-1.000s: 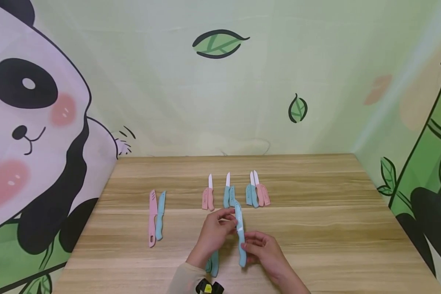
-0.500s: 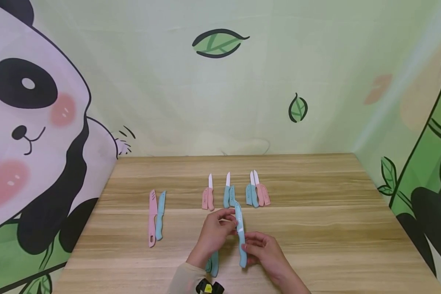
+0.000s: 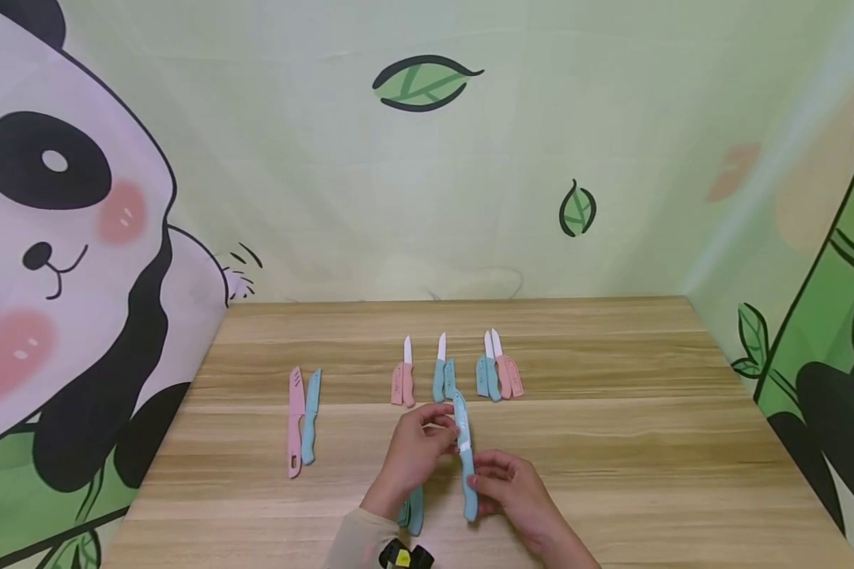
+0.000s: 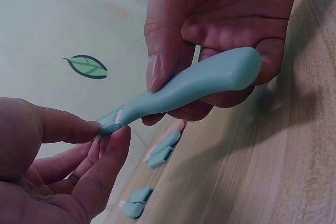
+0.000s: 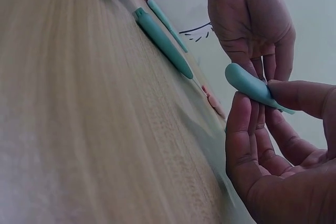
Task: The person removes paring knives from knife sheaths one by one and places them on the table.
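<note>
Above the table a light-blue paring knife (image 3: 468, 482) is held between both hands, its blade mostly inside a light-blue sheath (image 3: 461, 412). A narrow white strip of blade (image 4: 119, 115) shows between sheath and handle in the left wrist view. My left hand (image 3: 420, 444) pinches the sheath between thumb and fingers. The handle is gripped by my right hand (image 3: 510, 486), thumb on one side and fingers on the other. Partly hidden behind the left forearm, another blue handled piece (image 3: 416, 510) lies on the table.
Along the back lie a pink knife (image 3: 409, 387) beside its sheath, a blue knife (image 3: 439, 379) with its sheath, and a blue and pink pair (image 3: 498, 375) with theirs. To the left rest a pink sheathed knife (image 3: 296, 427) and a blue one (image 3: 311, 419) on the wooden table (image 3: 655, 442).
The knife handle and right hand have shifted very slightly toward the near edge of the table. Both hands keep their hold, and the other knives have not moved.
</note>
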The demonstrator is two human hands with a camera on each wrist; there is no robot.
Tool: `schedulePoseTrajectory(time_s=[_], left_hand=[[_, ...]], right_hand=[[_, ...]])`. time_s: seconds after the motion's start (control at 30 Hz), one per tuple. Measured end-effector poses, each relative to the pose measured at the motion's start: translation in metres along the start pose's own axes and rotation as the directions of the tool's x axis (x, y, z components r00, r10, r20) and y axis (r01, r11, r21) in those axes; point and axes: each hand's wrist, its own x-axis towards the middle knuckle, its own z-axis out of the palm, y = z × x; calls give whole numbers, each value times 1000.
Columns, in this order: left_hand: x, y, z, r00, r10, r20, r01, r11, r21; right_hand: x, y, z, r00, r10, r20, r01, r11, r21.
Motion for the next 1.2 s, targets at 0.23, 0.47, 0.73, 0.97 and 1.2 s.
schedulePoseTrajectory(time_s=[0.23,0.47,0.73,0.97,1.2], left_hand=[[2,0,-1,1000,-25,-4,25,1000,-3],[2,1,-2,999,-37,-1,37,999,-4],[3,0,-2,998,-63,20,64,997,-48],[2,1,-2,999,-36,37,38,997,-74],[1,2,-2,999,-35,36,37,997,-66]], right_hand=[[-1,2,0,1000,15,4,-15,1000,-5],[-2,4,0,1000,29,7,-29,999,-14],[-4,4,1,999,34,20,-34,999,-15],[-5,4,2,999,19,32,-20,1000,14],[-7,5,2,999,18,43,-18,1000,13]])
